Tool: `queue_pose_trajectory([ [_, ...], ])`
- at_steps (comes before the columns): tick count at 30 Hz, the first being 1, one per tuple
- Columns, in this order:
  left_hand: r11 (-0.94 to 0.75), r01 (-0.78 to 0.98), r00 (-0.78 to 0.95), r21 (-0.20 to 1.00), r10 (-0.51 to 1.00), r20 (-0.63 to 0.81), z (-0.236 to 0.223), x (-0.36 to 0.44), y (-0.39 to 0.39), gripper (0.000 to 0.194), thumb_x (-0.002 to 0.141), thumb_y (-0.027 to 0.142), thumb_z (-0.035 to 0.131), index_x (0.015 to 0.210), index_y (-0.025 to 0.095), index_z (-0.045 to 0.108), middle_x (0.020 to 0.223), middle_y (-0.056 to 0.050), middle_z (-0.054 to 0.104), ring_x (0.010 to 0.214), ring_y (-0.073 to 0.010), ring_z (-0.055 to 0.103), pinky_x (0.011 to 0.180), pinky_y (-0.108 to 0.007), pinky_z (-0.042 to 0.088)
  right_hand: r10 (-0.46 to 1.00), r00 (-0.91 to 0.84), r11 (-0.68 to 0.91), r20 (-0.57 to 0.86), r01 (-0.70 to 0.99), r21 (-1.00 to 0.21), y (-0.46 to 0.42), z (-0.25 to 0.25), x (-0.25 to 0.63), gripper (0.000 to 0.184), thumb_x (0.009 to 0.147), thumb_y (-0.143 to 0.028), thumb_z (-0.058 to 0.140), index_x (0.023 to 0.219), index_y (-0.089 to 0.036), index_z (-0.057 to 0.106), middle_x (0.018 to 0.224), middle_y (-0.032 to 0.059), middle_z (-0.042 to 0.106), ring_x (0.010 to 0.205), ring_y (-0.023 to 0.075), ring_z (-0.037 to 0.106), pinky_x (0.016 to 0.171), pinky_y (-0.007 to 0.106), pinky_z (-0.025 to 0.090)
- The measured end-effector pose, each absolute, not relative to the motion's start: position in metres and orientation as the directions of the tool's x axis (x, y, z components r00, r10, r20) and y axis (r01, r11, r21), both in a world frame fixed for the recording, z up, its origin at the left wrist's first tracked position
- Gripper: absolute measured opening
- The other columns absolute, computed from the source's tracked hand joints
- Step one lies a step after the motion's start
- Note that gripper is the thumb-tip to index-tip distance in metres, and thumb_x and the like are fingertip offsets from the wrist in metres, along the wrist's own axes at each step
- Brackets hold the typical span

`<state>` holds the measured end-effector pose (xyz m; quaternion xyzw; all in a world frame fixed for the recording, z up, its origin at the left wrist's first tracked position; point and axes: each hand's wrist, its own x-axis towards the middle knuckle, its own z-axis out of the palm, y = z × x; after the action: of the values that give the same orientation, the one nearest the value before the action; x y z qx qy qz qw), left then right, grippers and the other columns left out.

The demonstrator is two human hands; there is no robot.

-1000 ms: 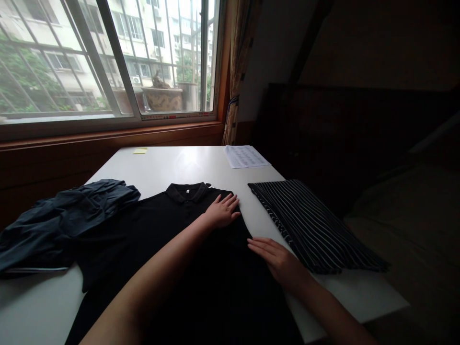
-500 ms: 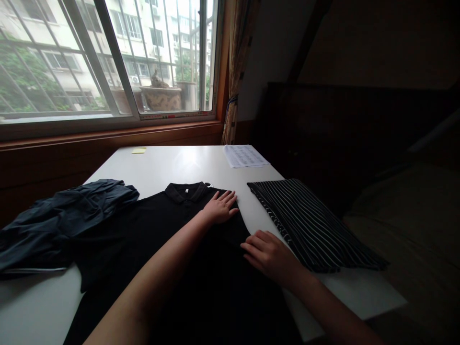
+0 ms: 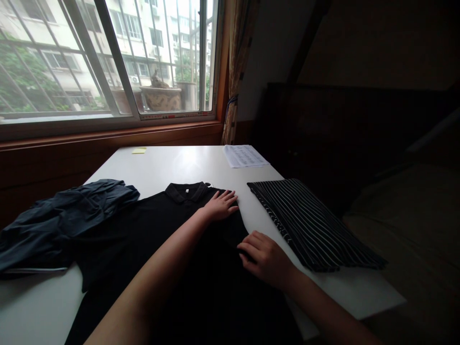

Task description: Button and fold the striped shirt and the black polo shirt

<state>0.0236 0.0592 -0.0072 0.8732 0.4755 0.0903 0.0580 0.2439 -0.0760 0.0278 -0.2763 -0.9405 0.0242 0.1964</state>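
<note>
A black polo shirt (image 3: 151, 235) lies spread on the white table, its collar toward the window and a small white label inside the neck. My left hand (image 3: 220, 206) rests flat on the shirt's right shoulder, fingers stretched and apart. Lower down, my right hand (image 3: 264, 258) has its fingers curled over the shirt's sleeve at the right edge, the thumb bent under them. The cloth between those fingers is dark and hard to make out. A small pale ring-like piece (image 3: 209, 185) shows beside the collar.
Crumpled dark blue clothing (image 3: 72, 215) lies at the left, touching the shirt. A folded black striped garment (image 3: 316, 223) sits on the right of the white table (image 3: 161, 163). Printed sheets (image 3: 245, 156) and a yellow note (image 3: 139, 150) lie at the far edge, below the window.
My right hand has shifted slightly left, its fingers more curled and the thumb nearer to them, with the sleeve cloth drawn in. My left hand stays nearly where it was.
</note>
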Motion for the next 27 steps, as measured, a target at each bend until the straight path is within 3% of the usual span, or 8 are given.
queue_pose_trajectory([
  [5,-0.546,0.822,0.525,0.16,0.837,0.157,-0.01,0.021,0.056,0.056,0.104,0.049,0.035,0.154,0.023,0.038,0.166,-0.007,0.024,0.154,-0.0282,0.018,0.123,-0.052,0.018,0.538,-0.795,0.843,0.281,0.512,-0.166,-0.079,0.028,0.244,0.023,0.088,-0.013,0.063,0.109,-0.02,0.066,0.101,0.0069,0.065,0.096,0.0247,0.058,0.087,0.042,0.052],
  [10,-0.545,0.827,0.522,0.135,0.835,0.172,-0.012,0.012,0.054,0.058,0.104,0.049,0.034,0.156,0.022,0.034,0.166,-0.005,0.024,0.153,-0.0279,0.021,0.124,-0.052,0.018,0.597,-0.732,0.801,0.328,0.565,-0.197,-0.075,0.023,0.263,0.041,0.088,-0.007,0.059,0.127,-0.021,0.058,0.115,0.0097,0.062,0.104,0.0257,0.059,0.092,0.044,0.053],
  [15,-0.511,0.852,0.49,0.114,0.855,0.171,-0.012,0.005,0.053,0.057,0.104,0.05,0.033,0.155,0.023,0.036,0.164,-0.006,0.029,0.152,-0.0297,0.025,0.122,-0.058,0.02,0.633,-0.697,0.772,0.338,0.599,-0.213,-0.074,0.01,0.281,0.034,0.09,-0.002,0.052,0.116,-0.021,0.06,0.101,0.0068,0.064,0.096,0.0241,0.06,0.088,0.043,0.055],
  [19,-0.504,0.859,0.481,0.091,0.855,0.194,-0.004,0.005,0.049,0.054,0.104,0.039,0.035,0.154,0.019,0.037,0.164,-0.009,0.028,0.152,-0.0326,0.025,0.12,-0.061,0.021,0.621,-0.711,0.784,0.329,0.573,-0.241,-0.078,0.009,0.287,0.033,0.09,-0.001,0.05,0.114,-0.02,0.061,0.099,0.0069,0.063,0.095,0.0235,0.06,0.085,0.041,0.055],
  [23,-0.595,0.803,0.567,0.045,0.785,0.25,0.004,0.017,0.032,0.052,0.1,0.023,0.036,0.151,0.015,0.042,0.164,-0.009,0.03,0.153,-0.0284,0.022,0.124,-0.054,0.016,0.614,-0.72,0.79,0.324,0.558,-0.256,-0.079,0.011,0.29,0.035,0.091,-0.001,0.048,0.118,-0.02,0.061,0.1,0.0076,0.063,0.095,0.0237,0.06,0.086,0.043,0.055],
  [27,-0.675,0.737,0.638,0.046,0.716,0.283,-0.004,0.042,0.007,0.049,0.104,0.033,0.031,0.147,0.014,0.047,0.159,-0.011,0.039,0.151,-0.0264,0.028,0.123,-0.049,0.023,0.62,-0.717,0.784,0.318,0.558,-0.271,-0.079,0.009,0.29,0.033,0.093,-0.004,0.048,0.119,-0.019,0.06,0.1,0.0081,0.062,0.095,0.0242,0.059,0.085,0.044,0.054],
])
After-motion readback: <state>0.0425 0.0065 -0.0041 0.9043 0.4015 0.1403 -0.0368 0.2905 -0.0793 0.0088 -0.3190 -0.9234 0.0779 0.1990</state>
